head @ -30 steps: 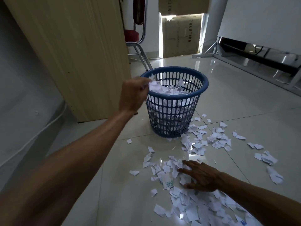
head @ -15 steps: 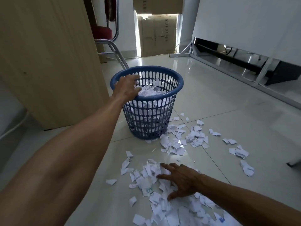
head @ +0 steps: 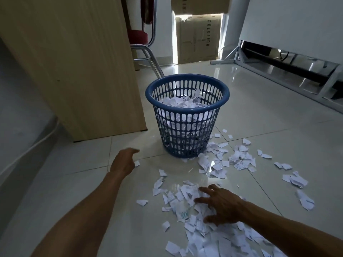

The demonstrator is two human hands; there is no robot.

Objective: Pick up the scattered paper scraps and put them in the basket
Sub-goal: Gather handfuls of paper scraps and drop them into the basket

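A blue slotted plastic basket (head: 187, 81) stands on the tiled floor, more than half full of white paper scraps. White paper scraps (head: 213, 236) lie scattered in front of it and to its right. My left hand (head: 124, 160) hovers low over the floor, left of the basket's base, fingers relaxed and holding nothing; one small scrap (head: 137, 163) lies just beside it. Lying flat on the nearest pile of scraps is my right hand (head: 220, 204), its fingers spread.
A tall wooden panel (head: 78, 67) stands close on the basket's left. Behind it are a metal chair leg (head: 154, 62), a red seat and a cardboard box (head: 198, 38). A metal frame (head: 289, 71) runs along the right wall. More scraps (head: 297, 180) lie to the right.
My left hand has let its scraps go into the basket and come down from the rim to near the floor. The right hand stays pressed on the pile.
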